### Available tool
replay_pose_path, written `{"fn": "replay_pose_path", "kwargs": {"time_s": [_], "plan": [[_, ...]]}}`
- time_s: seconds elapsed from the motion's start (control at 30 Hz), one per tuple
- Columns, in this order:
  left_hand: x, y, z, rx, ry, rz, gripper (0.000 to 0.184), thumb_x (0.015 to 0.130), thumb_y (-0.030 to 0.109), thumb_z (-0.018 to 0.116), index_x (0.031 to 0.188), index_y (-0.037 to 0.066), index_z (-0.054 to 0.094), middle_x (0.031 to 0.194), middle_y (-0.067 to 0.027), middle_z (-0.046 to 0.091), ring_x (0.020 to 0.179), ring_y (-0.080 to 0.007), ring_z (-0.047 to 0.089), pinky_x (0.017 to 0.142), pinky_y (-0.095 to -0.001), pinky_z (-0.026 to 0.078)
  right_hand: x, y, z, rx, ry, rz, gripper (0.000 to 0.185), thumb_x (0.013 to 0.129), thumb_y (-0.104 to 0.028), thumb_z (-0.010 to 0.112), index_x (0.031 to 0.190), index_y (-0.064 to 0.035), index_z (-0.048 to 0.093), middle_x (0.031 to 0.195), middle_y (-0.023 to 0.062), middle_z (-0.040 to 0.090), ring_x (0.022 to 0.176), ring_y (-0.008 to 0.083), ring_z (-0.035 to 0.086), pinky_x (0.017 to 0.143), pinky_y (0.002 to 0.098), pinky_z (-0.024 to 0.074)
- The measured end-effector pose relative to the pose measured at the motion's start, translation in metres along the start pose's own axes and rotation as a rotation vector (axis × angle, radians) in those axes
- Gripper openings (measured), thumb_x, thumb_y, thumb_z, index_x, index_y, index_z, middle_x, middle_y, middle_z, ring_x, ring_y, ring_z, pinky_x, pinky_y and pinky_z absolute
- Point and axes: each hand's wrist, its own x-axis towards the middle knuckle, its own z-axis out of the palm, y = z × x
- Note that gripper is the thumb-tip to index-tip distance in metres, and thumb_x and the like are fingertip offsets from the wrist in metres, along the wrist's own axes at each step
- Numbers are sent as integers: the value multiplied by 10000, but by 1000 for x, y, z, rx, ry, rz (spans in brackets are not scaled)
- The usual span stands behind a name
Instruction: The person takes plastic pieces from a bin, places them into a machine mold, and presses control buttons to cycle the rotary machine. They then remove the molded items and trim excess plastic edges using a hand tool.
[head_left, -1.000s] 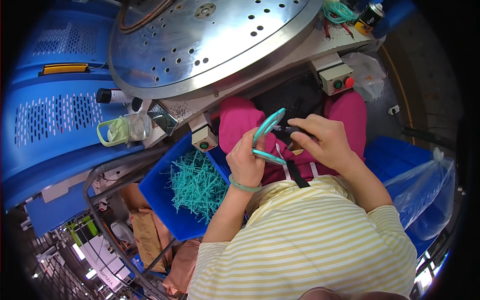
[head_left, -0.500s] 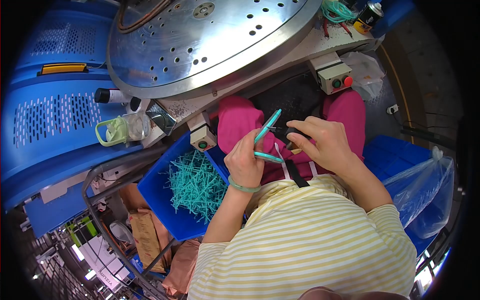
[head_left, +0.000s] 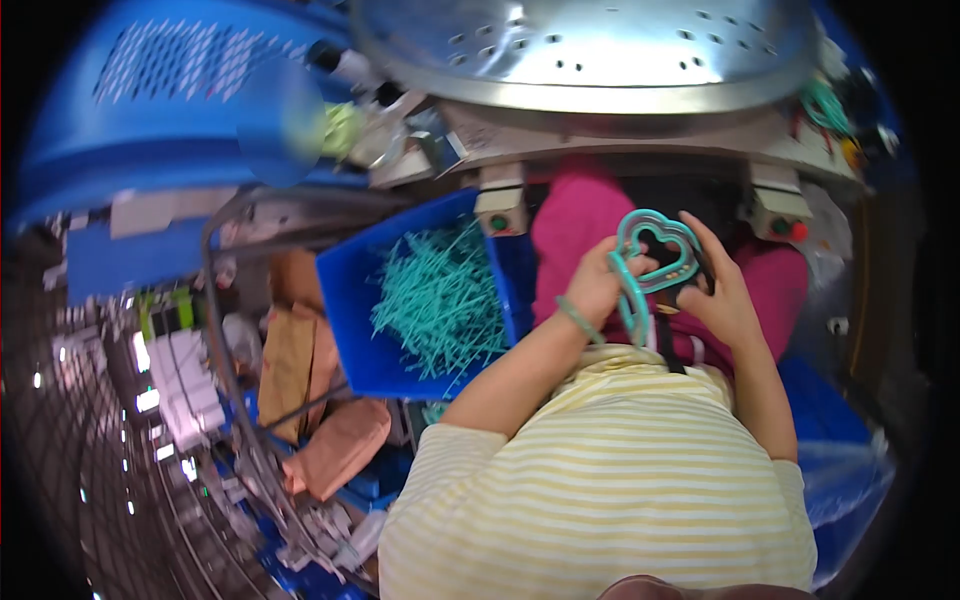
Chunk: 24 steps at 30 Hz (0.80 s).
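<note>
My left hand (head_left: 598,280) grips a teal plastic frame (head_left: 632,300) by its edge, and a teal heart-shaped frame (head_left: 690,262) faces up beside it; whether the two are joined cannot be told. My right hand (head_left: 722,290) is at the right side of the heart-shaped frame, fingers curved around something dark that is too blurred to name. Both hands are above the lap. To the left, a blue bin (head_left: 352,345) holds a pile of thin teal plastic sticks (head_left: 440,300).
A round metal table (head_left: 620,70) with holes spans the top. Below its edge are two button boxes (head_left: 500,208), (head_left: 780,212). Brown paper bags (head_left: 290,370) lie left of the bin. A clear plastic bag (head_left: 840,480) hangs at the lower right.
The view has swung left, so the scene sits further right. The teal frame has turned and now shows its heart-shaped opening. My right hand has opened somewhat and come up to the frame's side.
</note>
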Motion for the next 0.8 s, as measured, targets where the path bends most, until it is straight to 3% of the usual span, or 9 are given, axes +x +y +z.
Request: {"fn": "replay_pose_path", "kwargs": {"time_s": [0.1,0.2,0.27,0.4,0.53,0.57,0.63,0.7,0.8], "plan": [[0,-20,-6,-119,131,82,236,823,29,602,1046,43,527,922,-40,584,859,-139,586,730,-278,488,-3,-25,32,-474,21,-145,906,607,-273,803,1373,-118,345,1125,163,587,1036,313,588,823,374,480],[-7,-25,-17,-103,146,178,279,831,34,597,1097,44,514,981,-24,562,886,-127,567,760,-280,480,10,-3,37,-520,29,-69,757,673,-193,765,1332,-103,404,1048,165,620,961,283,618,796,346,481],[-25,-8,-23,-56,60,111,298,836,51,607,1116,37,503,1022,-34,557,914,-129,560,801,-277,469,24,12,34,-220,-21,-35,514,770,-121,689,1246,-68,502,925,92,647,832,119,586,740,249,464],[-57,-1,-57,-28,61,101,322,840,99,635,1126,38,501,1037,-24,573,941,-112,552,840,-269,457,33,8,37,-76,-246,55,517,786,-129,683,1255,-32,485,950,53,612,860,94,555,756,232,452],[-117,-26,-157,471,448,222,315,804,168,649,1061,25,537,926,-35,598,851,-105,547,771,-291,465,46,21,40,7,-349,86,475,836,-186,640,1245,0,484,938,36,582,900,85,526,843,232,403],[-140,-42,-190,612,549,181,336,793,177,653,1067,23,535,917,-70,613,831,-141,568,763,-306,468,51,28,38,-8,-346,111,429,858,-185,614,1230,-5,497,930,31,586,906,84,531,843,235,407],[-197,-73,-238,1138,844,105,439,754,202,676,1124,26,519,1012,-174,625,915,-330,606,811,-383,465,56,36,34,-37,-344,133,396,868,-190,605,1206,-5,513,929,36,604,916,96,552,854,244,414],[-252,-93,-273,1216,789,-388,518,741,219,690,1179,23,498,1089,-211,596,1012,-356,575,855,-399,453,59,37,30,-61,-339,157,394,870,-205,609,1197,-5,518,934,48,618,927,104,560,859,249,419],[-316,-142,-321,1274,843,-574,532,736,215,694,1191,28,493,1086,-209,595,1032,-355,566,863,-403,451,59,35,23,-98,-287,149,397,875,-219,605,1202,-9,523,935,54,626,939,109,559,877,253,408]]}}
